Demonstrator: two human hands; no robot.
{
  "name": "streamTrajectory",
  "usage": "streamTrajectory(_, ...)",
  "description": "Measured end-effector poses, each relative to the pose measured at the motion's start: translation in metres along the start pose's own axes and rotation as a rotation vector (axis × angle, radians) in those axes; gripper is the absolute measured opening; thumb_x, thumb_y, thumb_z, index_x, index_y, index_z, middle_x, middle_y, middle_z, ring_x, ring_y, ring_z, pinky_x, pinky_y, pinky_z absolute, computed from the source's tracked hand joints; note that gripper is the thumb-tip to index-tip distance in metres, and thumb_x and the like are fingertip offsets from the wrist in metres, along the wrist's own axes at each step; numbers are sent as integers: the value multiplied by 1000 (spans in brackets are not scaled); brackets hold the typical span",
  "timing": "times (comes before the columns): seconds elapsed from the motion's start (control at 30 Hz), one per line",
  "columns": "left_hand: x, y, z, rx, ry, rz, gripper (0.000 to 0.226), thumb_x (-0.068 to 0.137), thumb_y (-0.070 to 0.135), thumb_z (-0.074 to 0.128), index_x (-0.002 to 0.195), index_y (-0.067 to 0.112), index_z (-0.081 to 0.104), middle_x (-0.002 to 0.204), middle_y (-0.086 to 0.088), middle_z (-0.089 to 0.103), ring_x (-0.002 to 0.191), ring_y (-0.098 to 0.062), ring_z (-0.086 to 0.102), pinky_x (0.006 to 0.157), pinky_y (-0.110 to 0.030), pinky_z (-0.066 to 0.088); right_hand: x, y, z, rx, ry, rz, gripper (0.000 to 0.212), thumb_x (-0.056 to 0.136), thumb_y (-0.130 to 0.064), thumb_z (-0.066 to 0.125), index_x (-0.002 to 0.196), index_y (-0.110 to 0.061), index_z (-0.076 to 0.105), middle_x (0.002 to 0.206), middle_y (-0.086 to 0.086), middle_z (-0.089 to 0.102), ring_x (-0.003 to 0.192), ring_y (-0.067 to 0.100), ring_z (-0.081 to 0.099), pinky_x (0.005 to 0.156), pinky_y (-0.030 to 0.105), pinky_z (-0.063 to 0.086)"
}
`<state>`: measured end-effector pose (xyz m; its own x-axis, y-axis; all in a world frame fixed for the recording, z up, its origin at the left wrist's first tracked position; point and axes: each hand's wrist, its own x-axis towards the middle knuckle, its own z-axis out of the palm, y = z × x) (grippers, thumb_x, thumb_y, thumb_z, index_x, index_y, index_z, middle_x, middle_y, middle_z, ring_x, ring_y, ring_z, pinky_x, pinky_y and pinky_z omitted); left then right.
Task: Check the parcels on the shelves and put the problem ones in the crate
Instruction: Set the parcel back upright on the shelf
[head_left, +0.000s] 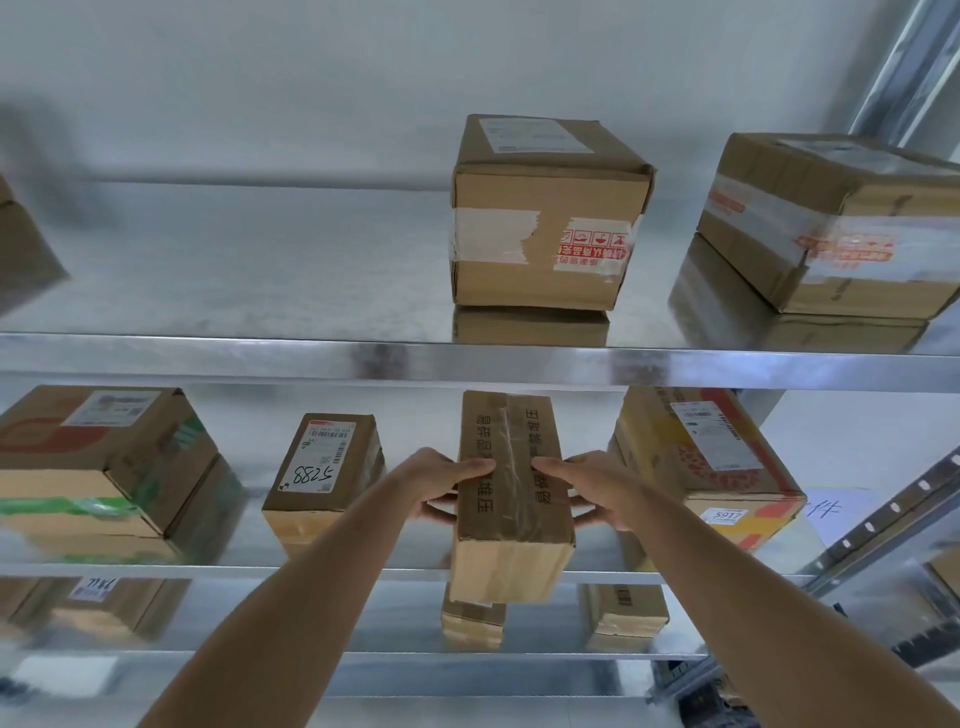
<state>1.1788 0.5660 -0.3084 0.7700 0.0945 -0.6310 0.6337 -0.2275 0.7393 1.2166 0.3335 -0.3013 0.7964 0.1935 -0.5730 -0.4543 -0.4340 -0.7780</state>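
Note:
A long brown cardboard parcel (511, 499) with clear tape and black printed characters along its top sticks out over the front edge of the middle shelf (156, 570). My left hand (441, 486) grips its left side, thumb on top and fingers underneath. My right hand (587, 488) grips its right side the same way. The parcel's near end overhangs the shelf edge. No crate is in view.
On the middle shelf stand a parcel marked 5288 (322, 473), a green-taped box (104, 467) at the left and a yellow printed box (701, 467) at the right. The upper shelf (363, 358) carries two taped boxes (545, 213) (831, 223). Smaller parcels (472, 621) sit on the lower shelf.

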Motion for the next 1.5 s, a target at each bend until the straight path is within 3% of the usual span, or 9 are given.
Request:
streamTrajectory(0.17, 2, 2, -4, -24, -6, -42, 50, 81, 37, 88, 113, 5, 67, 101, -8, 80, 94, -24, 77, 82, -45, 65, 2, -1, 4, -28, 1, 40, 46, 89, -42, 79, 113, -5, 67, 102, 10, 78, 97, 28, 75, 91, 51, 61)
streamTrajectory(0.4, 6, -3, -9, -49, -25, -68, 51, 80, 36, 88, 115, 4, 68, 100, -8, 81, 95, -26, 78, 89, -48, 63, 5, -6, 5, -35, -17, 50, 41, 88, -38, 80, 109, -5, 67, 96, 8, 79, 90, 26, 77, 84, 47, 63)
streamTrajectory(0.7, 6, -1, -10, -32, -28, -57, 44, 82, 33, 87, 112, 5, 69, 95, -7, 81, 91, -24, 78, 79, -43, 64, 8, -9, 6, -66, -11, 56, 38, 89, -35, 79, 108, -5, 65, 99, 9, 77, 90, 26, 76, 82, 45, 62)
streamTrajectory(0.97, 8, -5, -9, -42, -5, -42, 41, 86, 32, 84, 113, 6, 69, 97, -7, 80, 93, -22, 77, 88, -44, 63, 12, -8, 8, -92, -1, 61, 30, 91, -32, 79, 102, -7, 67, 93, 7, 78, 85, 24, 76, 80, 44, 63)
streamTrajectory(1.17, 10, -6, -7, -37, 4, -45, 40, 85, 30, 84, 113, 6, 68, 100, -8, 79, 95, -23, 76, 92, -46, 62, 14, -8, 11, -93, 10, 71, 35, 91, -31, 79, 109, -5, 65, 98, 8, 77, 90, 25, 76, 89, 49, 62)
streamTrajectory(1.5, 4, -10, -5, -47, 1, -2, 47, 86, 42, 82, 115, 9, 69, 104, -5, 80, 101, -23, 75, 96, -48, 61, 7, -3, 6, -32, -16, 72, 41, 89, -42, 79, 106, -7, 68, 93, 7, 80, 84, 23, 77, 69, 39, 62)
